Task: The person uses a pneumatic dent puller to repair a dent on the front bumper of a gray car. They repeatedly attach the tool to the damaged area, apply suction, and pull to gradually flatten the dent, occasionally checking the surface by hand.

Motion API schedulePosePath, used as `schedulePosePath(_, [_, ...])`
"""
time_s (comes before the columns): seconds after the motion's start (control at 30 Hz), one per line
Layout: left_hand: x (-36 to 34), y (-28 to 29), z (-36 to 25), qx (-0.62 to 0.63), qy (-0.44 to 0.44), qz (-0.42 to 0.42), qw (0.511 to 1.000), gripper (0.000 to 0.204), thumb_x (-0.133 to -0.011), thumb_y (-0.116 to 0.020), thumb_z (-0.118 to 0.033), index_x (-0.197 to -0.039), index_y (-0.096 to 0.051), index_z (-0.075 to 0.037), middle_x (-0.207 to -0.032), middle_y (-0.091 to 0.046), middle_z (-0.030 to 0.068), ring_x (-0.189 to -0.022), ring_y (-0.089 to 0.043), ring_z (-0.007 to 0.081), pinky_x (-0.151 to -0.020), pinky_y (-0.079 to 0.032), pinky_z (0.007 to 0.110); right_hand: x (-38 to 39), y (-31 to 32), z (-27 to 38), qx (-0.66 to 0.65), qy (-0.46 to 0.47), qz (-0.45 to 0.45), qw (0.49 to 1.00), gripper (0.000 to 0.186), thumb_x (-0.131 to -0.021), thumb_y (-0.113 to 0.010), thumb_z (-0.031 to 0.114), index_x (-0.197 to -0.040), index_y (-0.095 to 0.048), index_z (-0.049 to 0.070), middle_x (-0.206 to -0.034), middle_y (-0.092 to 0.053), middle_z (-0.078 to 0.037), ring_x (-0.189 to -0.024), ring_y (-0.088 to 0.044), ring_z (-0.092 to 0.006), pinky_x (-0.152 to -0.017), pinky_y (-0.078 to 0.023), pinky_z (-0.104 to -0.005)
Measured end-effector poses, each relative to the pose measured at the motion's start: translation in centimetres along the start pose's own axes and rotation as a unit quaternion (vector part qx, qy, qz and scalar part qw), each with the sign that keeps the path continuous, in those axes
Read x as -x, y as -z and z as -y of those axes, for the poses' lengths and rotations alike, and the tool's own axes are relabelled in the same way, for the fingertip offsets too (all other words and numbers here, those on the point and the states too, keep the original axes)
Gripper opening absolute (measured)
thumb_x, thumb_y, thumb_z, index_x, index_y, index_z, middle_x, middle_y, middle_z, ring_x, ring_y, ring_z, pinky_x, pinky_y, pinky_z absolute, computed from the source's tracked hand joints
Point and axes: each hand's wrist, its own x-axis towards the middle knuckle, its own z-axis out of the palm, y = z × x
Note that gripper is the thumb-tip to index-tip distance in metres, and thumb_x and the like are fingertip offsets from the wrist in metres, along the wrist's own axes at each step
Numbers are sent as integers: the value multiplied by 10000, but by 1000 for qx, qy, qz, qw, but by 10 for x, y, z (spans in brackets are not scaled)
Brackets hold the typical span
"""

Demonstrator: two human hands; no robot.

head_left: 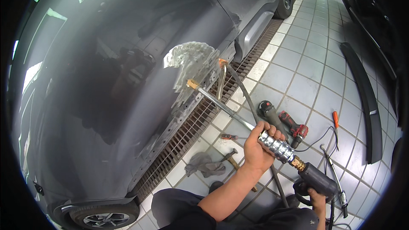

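My left hand (258,150) is wrapped round the ribbed chrome weight (277,146) of a slide hammer dent puller. My right hand (317,199) grips the puller's black pistol handle (318,179) at the lower right, its fingers partly hidden. From the weight, the steel rod (226,110) reaches up and left to a brass tip (193,84). That tip meets a patch of bare, sanded metal (194,57) low on the side of a dark grey car (106,81). Beside it, an orange-copper clamp (222,62) with a thick grey cable (243,88) sits at the sill edge.
A floor grate (181,142) runs below the sill. On the tiles lie a grinder (269,111), a red-and-black cordless drill (294,127), a hammer (232,158), a grey rag (204,166) and screwdrivers (335,120). Further right are a ratchet (336,178), a long black trim strip (366,106) and another car (368,15).
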Motion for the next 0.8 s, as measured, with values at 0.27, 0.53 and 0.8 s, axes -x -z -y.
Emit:
schedulePosePath(0.27, [-14,-1,-31,12,-27,-23,999,223,-936,-500,-289,-797,-481,-116,-700,-477,6,-696,-506,158,-752,-489,385,5,-4,8,-27,-48,-17,998,505,-740,-802,175,-1165,-582,12,-1010,-657,-77,-949,-615,-207,-872,-486,-356])
schedulePosePath(0.53, [-3,1,7,7,-35,-18,999,204,-949,-510,-290,-900,-497,-93,-804,-515,31,-804,-535,191,-857,-466,379,-14,-11,22,-18,19,30,999,542,-777,-752,341,-1159,-571,1,-865,-652,-125,-794,-632,-231,-736,-517,-356])
schedulePosePath(0.8, [-6,-4,4,0,-20,-27,999,208,-961,-504,-294,-899,-498,-95,-808,-511,35,-822,-524,191,-889,-453,394,-23,-14,21,-41,42,27,998,624,-742,-779,399,-1154,-554,-13,-805,-646,-148,-700,-629,-235,-677,-526,-379])
